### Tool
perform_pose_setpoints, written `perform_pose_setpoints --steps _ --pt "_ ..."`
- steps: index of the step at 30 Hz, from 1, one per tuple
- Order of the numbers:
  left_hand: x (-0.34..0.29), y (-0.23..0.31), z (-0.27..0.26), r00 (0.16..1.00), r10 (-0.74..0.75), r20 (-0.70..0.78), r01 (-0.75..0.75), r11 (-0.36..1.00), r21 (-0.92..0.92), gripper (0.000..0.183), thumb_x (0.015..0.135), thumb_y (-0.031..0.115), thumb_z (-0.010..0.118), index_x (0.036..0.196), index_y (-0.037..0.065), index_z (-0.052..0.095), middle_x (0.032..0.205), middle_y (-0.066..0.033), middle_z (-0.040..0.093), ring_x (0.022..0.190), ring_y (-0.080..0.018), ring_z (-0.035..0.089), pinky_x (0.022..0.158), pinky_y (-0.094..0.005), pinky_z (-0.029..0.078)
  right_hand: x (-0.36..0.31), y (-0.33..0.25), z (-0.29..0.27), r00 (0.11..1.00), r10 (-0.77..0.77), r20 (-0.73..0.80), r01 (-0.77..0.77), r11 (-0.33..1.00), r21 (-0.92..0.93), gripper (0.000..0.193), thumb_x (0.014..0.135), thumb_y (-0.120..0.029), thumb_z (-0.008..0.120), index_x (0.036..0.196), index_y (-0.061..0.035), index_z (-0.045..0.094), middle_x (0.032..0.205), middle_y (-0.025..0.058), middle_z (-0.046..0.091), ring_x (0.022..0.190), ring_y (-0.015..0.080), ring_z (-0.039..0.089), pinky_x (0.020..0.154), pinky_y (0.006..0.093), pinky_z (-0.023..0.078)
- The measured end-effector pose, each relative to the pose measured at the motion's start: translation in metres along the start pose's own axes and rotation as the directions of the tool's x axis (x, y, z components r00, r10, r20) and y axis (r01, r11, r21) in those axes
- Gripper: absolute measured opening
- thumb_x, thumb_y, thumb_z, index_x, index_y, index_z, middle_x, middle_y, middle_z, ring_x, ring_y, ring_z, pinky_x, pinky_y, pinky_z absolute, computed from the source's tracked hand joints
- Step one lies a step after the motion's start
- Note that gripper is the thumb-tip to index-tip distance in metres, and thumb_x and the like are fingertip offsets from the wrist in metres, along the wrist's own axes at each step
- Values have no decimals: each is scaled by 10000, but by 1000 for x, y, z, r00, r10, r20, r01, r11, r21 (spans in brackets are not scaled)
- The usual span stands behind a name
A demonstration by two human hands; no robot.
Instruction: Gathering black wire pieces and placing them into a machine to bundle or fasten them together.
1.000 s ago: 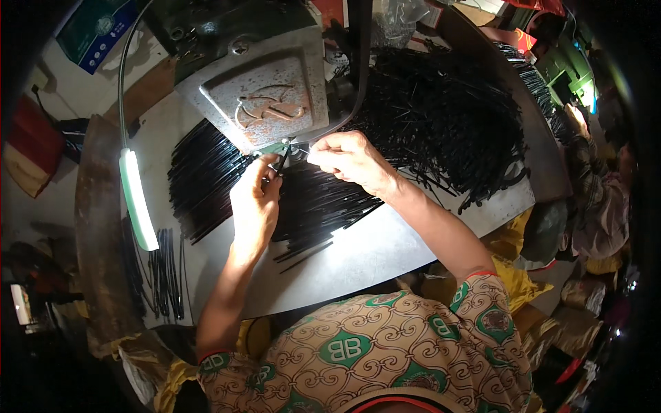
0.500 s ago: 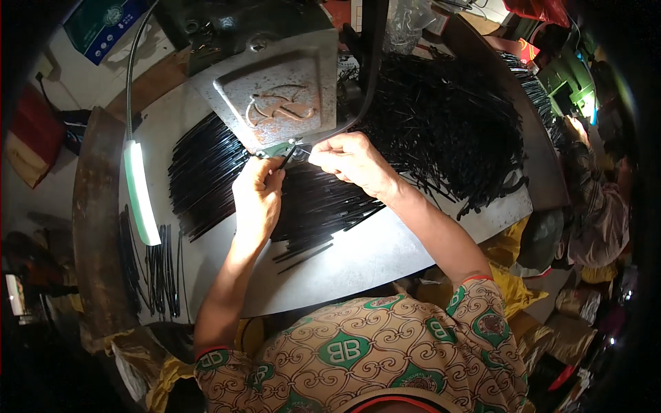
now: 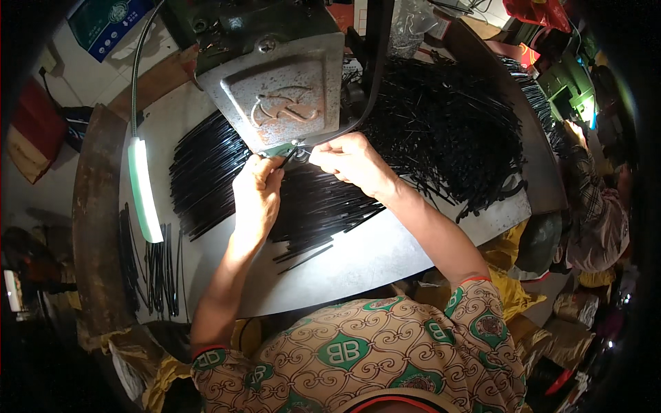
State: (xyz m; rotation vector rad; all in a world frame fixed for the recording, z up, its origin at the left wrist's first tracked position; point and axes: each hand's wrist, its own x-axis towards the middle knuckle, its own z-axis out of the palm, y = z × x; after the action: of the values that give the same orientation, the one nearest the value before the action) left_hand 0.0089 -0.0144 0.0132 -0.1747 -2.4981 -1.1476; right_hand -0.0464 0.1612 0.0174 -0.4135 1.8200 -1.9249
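Observation:
In front of me stands a machine with a worn grey metal cover (image 3: 282,103). My left hand (image 3: 256,196) is closed in a pinch on a thin black strip (image 3: 288,158), its far end at the small metal parts (image 3: 297,146) under the cover's lower edge. From the other side, my right hand (image 3: 354,165) reaches to the same spot, fingertips pinched together. What it holds, if anything, is too small to make out. Below and left of the machine lie many aligned black strips (image 3: 206,175), some passing beneath my hands.
To the right is a big tangled heap of black strips (image 3: 441,124). A lit lamp (image 3: 145,193) on a bendy neck hangs at left, above a smaller bunch of strips (image 3: 162,268). The pale tabletop (image 3: 372,241) has a raised brown rim (image 3: 100,227). Another person's sleeve (image 3: 595,227) shows far right.
The view has shifted slightly, so the machine and lamp sit a little differently in it. Both hands keep nearly the same place and grip at the machine.

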Motion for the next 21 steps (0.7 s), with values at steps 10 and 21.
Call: perform_pose_setpoints --steps 10,21 --pt "-15 14 9 995 -69 78 72 997 -37 244 719 47 595 946 -23 540 702 -122 535 566 -198 534 491 -258 433 -4 -6 4 997 80 -22 -79 996 36 113 799 -127 561 750 -30 591 570 -66 426 464 -10 330 383 134 227" --pt "-37 16 -27 989 102 111 -135 930 342 51 690 7 549 675 35 508 654 -106 443 603 -270 503 536 -360 428 -16 -13 -14 985 172 17 -172 985 15 150 790 -148 564 728 -19 609 534 -47 448 405 6 325 349 168 211"
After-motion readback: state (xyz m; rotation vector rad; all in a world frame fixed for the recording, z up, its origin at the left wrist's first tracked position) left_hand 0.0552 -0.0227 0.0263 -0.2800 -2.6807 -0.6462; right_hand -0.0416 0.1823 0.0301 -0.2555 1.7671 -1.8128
